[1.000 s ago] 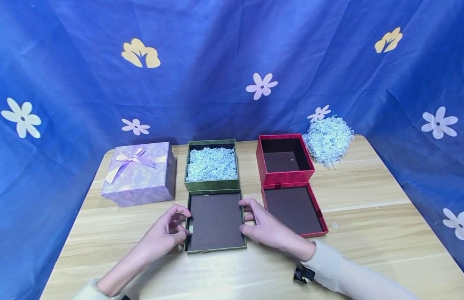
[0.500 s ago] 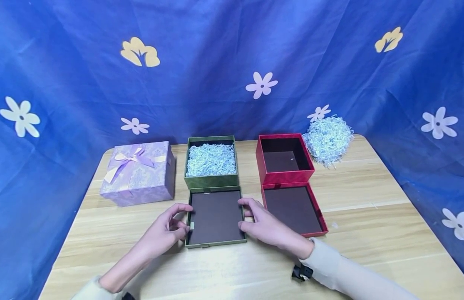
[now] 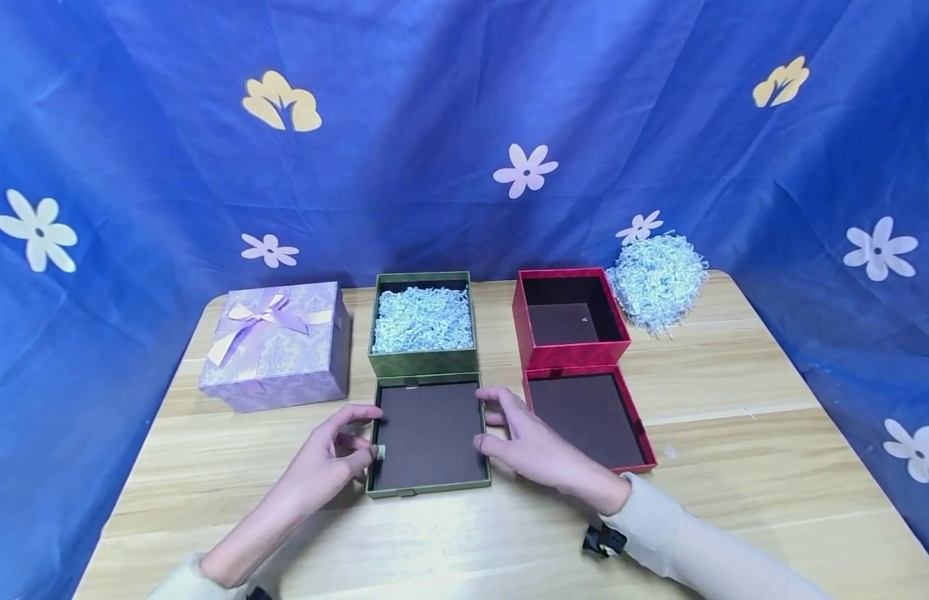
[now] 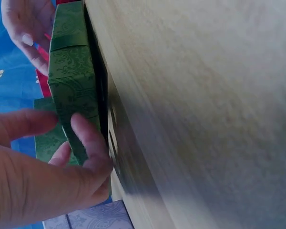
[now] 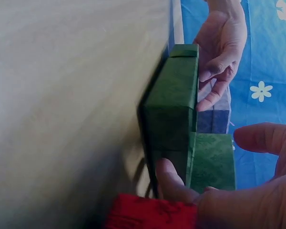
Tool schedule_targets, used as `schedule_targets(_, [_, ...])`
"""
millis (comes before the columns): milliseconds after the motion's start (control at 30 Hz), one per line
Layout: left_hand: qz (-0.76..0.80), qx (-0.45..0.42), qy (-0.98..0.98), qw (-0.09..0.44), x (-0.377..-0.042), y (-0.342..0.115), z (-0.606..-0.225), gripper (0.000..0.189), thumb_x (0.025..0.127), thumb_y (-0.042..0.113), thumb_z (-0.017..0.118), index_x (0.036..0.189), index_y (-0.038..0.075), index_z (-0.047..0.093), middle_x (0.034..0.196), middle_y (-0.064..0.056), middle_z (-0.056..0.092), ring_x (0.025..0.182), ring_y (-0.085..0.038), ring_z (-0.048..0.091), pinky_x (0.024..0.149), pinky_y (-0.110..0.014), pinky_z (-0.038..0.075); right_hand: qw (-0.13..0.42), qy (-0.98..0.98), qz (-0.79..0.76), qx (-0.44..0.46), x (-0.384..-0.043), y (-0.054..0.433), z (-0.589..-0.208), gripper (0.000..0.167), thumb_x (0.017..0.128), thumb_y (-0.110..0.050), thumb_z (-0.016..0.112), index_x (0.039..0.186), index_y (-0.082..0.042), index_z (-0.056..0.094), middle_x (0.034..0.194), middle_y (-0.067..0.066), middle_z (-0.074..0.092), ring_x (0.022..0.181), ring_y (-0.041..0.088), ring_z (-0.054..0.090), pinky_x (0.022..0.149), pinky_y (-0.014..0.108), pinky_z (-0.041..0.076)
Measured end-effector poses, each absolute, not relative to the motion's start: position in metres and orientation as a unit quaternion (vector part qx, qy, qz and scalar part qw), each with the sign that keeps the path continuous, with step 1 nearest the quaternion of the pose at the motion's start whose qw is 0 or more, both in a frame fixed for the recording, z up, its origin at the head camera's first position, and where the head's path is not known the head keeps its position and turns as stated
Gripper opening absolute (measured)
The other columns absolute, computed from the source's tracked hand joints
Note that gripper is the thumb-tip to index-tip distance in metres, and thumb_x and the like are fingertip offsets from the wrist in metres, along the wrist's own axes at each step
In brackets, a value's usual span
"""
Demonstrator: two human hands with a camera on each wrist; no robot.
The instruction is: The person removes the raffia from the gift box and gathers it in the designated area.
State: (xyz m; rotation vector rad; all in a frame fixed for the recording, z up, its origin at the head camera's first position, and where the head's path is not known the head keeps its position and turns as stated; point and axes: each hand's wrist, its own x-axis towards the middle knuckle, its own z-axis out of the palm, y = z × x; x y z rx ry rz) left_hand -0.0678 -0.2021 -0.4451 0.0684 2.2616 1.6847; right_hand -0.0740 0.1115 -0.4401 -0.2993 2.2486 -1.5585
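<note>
In the head view, a shallow dark-lined green box lid [image 3: 432, 435] lies inside up against the front of a green box [image 3: 424, 362] filled with light blue paper shreds [image 3: 422, 319]. My left hand [image 3: 325, 450] holds the lid's left side, index finger over the rim and thumb by the wall. On the right side my right hand [image 3: 527, 442] holds the lid with bent fingers, index finger and thumb at the rim. The left wrist view shows the fingers close around the patterned green lid wall [image 4: 71, 71]. In the right wrist view a fingertip [image 5: 167, 168] presses the outer wall.
A lilac gift box [image 3: 277, 346] with a ribbon bow stands at the left. Right of the green box are an open red box [image 3: 576, 357] and its upturned lid [image 3: 587, 417]. Beyond lies a blue paper-shred heap [image 3: 659, 279]. A blue curtain [image 3: 404, 142] hangs behind the table [image 3: 719, 433].
Over the first half second, both hands move the green lid slightly away from me, and the green box shifts back too. Since then the lid has slid a little left.
</note>
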Motion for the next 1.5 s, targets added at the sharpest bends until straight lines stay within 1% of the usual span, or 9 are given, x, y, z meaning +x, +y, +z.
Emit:
schedule_targets(100, [0.595, 0.017, 0.794, 0.126, -0.069, -0.202, -0.444, 0.055, 0.093, -0.013, 0.068, 0.147, -0.002, 0.059, 0.131, -0.025, 0.061, 0.098, -0.025, 0.067, 0.069, -0.036, 0.062, 0.183, 0.798, -0.563, -0.110, -0.078, 0.111, -0.435, 0.072, 0.100, -0.022, 0.074, 0.163, -0.005, 0.041, 0.166, 0.018, 0.041, 0.147, 0.040, 0.049, 0.117, 0.060, 0.043])
schedule_targets(200, [0.589, 0.009, 0.802, 0.100, -0.069, -0.200, -0.440, 0.053, 0.097, -0.009, 0.070, 0.147, 0.000, 0.059, 0.129, -0.024, 0.062, 0.102, -0.025, 0.066, 0.074, -0.034, 0.061, 0.174, 0.787, -0.581, -0.111, -0.083, 0.112, -0.430, 0.075, 0.099, -0.025, 0.077, 0.164, -0.009, 0.041, 0.167, 0.016, 0.040, 0.147, 0.040, 0.049, 0.113, 0.057, 0.048])
schedule_targets(367, [0.573, 0.013, 0.816, 0.075, -0.071, -0.193, -0.432, 0.060, 0.101, 0.003, 0.075, 0.154, 0.001, 0.049, 0.142, -0.025, 0.059, 0.117, -0.033, 0.062, 0.091, -0.032, 0.055, 0.146, 0.769, -0.611, -0.117, -0.093, 0.113, -0.418, 0.077, 0.098, -0.027, 0.079, 0.163, -0.011, 0.042, 0.166, 0.014, 0.043, 0.147, 0.042, 0.049, 0.109, 0.055, 0.052])
schedule_targets(500, [0.586, 0.012, 0.806, 0.080, -0.076, -0.185, -0.426, 0.075, 0.102, 0.010, 0.076, 0.164, 0.002, 0.034, 0.161, -0.027, 0.044, 0.137, -0.045, 0.053, 0.109, -0.048, 0.050, 0.107, 0.766, -0.621, -0.130, -0.105, 0.111, -0.403, 0.076, 0.098, -0.026, 0.079, 0.162, -0.008, 0.042, 0.166, 0.015, 0.043, 0.148, 0.040, 0.048, 0.112, 0.056, 0.049])
schedule_targets(600, [0.594, 0.009, 0.800, 0.079, -0.081, -0.180, -0.422, 0.082, 0.102, 0.015, 0.077, 0.167, 0.005, 0.028, 0.169, -0.026, 0.033, 0.147, -0.050, 0.043, 0.116, -0.061, 0.043, 0.085, 0.769, -0.617, -0.144, -0.115, 0.107, -0.393, 0.076, 0.098, -0.026, 0.079, 0.161, -0.006, 0.042, 0.166, 0.015, 0.041, 0.148, 0.039, 0.048, 0.111, 0.056, 0.050])
schedule_targets(667, [0.598, 0.013, 0.798, 0.071, -0.086, -0.177, -0.421, 0.085, 0.102, 0.016, 0.078, 0.168, 0.006, 0.025, 0.171, -0.025, 0.029, 0.151, -0.051, 0.038, 0.119, -0.063, 0.039, 0.077, 0.770, -0.616, -0.150, -0.122, 0.102, -0.386, 0.078, 0.097, -0.025, 0.079, 0.162, -0.006, 0.041, 0.166, 0.015, 0.040, 0.149, 0.040, 0.047, 0.111, 0.056, 0.050])
schedule_targets(1000, [0.617, 0.042, 0.785, 0.036, -0.116, -0.169, -0.425, 0.099, 0.099, 0.016, 0.081, 0.170, 0.001, 0.013, 0.174, -0.025, 0.019, 0.158, -0.047, 0.027, 0.128, -0.054, 0.025, 0.077, 0.822, -0.538, -0.169, -0.148, 0.073, -0.367, 0.079, 0.096, -0.026, 0.081, 0.163, -0.015, 0.041, 0.165, 0.010, 0.037, 0.148, 0.041, 0.045, 0.111, 0.054, 0.051])
schedule_targets(1200, [0.618, 0.044, 0.784, 0.036, -0.131, -0.166, -0.424, 0.105, 0.098, 0.016, 0.081, 0.172, 0.002, 0.008, 0.176, -0.022, 0.016, 0.160, -0.042, 0.022, 0.128, -0.054, 0.025, 0.080, 0.876, -0.447, -0.166, -0.171, 0.055, -0.363, 0.083, 0.094, -0.032, 0.081, 0.163, -0.011, 0.041, 0.162, 0.017, 0.042, 0.145, 0.034, 0.047, 0.116, 0.052, 0.044])
schedule_targets(1500, [0.631, 0.032, 0.774, 0.047, -0.143, -0.160, -0.420, 0.107, 0.095, 0.014, 0.083, 0.172, 0.004, 0.009, 0.172, -0.024, 0.024, 0.154, -0.035, 0.030, 0.125, -0.052, 0.030, 0.169, 0.893, -0.382, -0.171, -0.199, 0.032, -0.357, 0.097, 0.094, -0.034, 0.080, 0.171, -0.009, 0.027, 0.169, 0.020, 0.033, 0.148, 0.029, 0.038, 0.120, 0.052, 0.040])
